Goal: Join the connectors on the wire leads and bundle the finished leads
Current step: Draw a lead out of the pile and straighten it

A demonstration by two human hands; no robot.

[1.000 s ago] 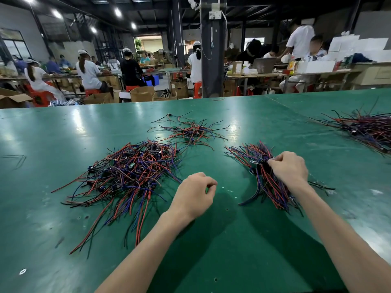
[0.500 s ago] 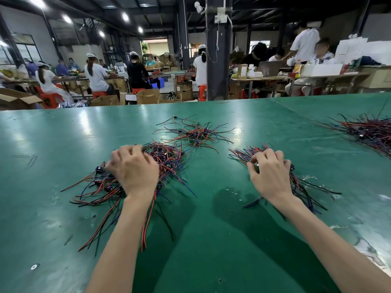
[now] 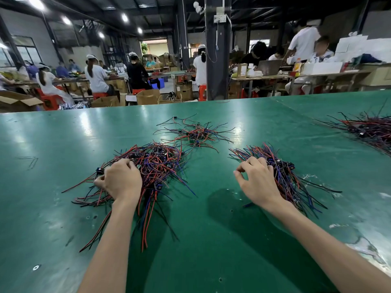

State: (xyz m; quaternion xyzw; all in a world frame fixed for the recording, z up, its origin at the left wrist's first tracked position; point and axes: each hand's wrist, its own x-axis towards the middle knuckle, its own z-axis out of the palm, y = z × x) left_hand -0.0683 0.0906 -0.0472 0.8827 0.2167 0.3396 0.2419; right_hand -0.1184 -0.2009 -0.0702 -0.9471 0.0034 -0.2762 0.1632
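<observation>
Left hand (image 3: 121,180) sits on the near left edge of the large pile of wire leads (image 3: 156,163), fingers curled down into it and gripping some. Right hand (image 3: 257,182) is clawed over the left edge of the smaller pile (image 3: 285,176); whether it holds a lead I cannot tell. Both piles lie on the green table (image 3: 201,240).

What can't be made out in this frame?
Head view:
Left hand: its back hides any grip on the large red, blue and black wire pile.
Right hand: same, at the smaller wire bundle.
Far-right wire heap: cut by right edge.
Connectors: too small to tell joined.
</observation>
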